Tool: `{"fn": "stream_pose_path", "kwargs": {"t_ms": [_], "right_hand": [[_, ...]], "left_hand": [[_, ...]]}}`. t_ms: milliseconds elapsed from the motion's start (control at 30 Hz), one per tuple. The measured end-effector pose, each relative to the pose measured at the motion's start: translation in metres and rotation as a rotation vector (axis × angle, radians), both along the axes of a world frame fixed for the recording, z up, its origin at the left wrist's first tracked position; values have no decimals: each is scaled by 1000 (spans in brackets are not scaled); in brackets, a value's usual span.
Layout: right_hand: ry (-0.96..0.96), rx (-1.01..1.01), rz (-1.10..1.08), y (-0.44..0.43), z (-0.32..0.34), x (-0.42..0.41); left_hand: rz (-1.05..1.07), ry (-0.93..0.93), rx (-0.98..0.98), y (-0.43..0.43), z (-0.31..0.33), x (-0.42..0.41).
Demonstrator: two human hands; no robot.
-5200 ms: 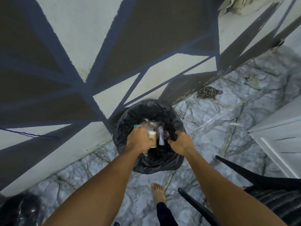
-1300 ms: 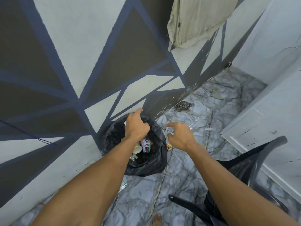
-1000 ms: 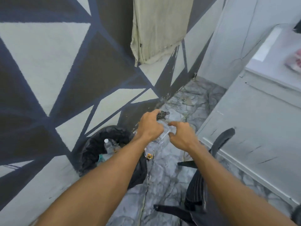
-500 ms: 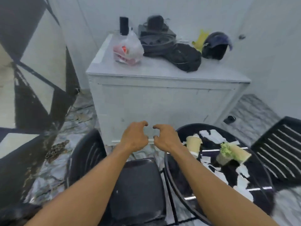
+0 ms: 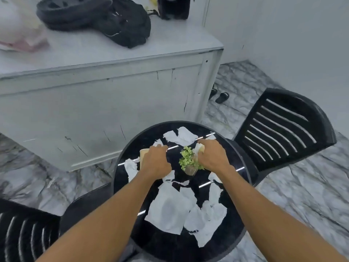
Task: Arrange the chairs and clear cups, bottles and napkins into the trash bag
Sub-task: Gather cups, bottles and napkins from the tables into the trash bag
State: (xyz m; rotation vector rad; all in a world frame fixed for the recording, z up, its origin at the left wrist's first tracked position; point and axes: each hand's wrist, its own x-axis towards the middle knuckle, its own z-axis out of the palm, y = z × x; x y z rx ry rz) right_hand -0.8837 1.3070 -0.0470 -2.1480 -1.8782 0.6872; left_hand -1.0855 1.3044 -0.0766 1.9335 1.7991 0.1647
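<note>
A round black table (image 5: pixel 238 231) carries several torn white napkins (image 5: pixel 170 208), two beige paper cups and a small green plant in a clear pot (image 5: pixel 188 160). My left hand (image 5: pixel 155 162) grips the left paper cup (image 5: pixel 143 153). My right hand (image 5: pixel 212 157) wraps around the right paper cup (image 5: pixel 200 148), just right of the plant. One black slatted chair (image 5: pixel 283 127) stands to the table's right; another black chair (image 5: pixel 24 235) is at the lower left. The trash bag is out of view.
A white cabinet (image 5: pixel 105 95) stands behind the table, with a black bag (image 5: pixel 124 25), a tyre-like black ring (image 5: pixel 71 10) and a white plastic bag (image 5: pixel 18 35) on top. Black sandals (image 5: pixel 219 94) lie on the marble floor by the wall.
I have turned from the trash bag by the patterned wall to the round table. Both hands, empty half a second ago, now hold a paper cup each.
</note>
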Motion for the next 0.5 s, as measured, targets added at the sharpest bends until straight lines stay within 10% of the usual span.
{"fn": "stream_pose_path", "kwargs": {"t_ms": [500], "right_hand": [[-149, -271, -1, 56, -74, 62]], "left_hand": [[303, 201, -108, 19, -58, -4]]}}
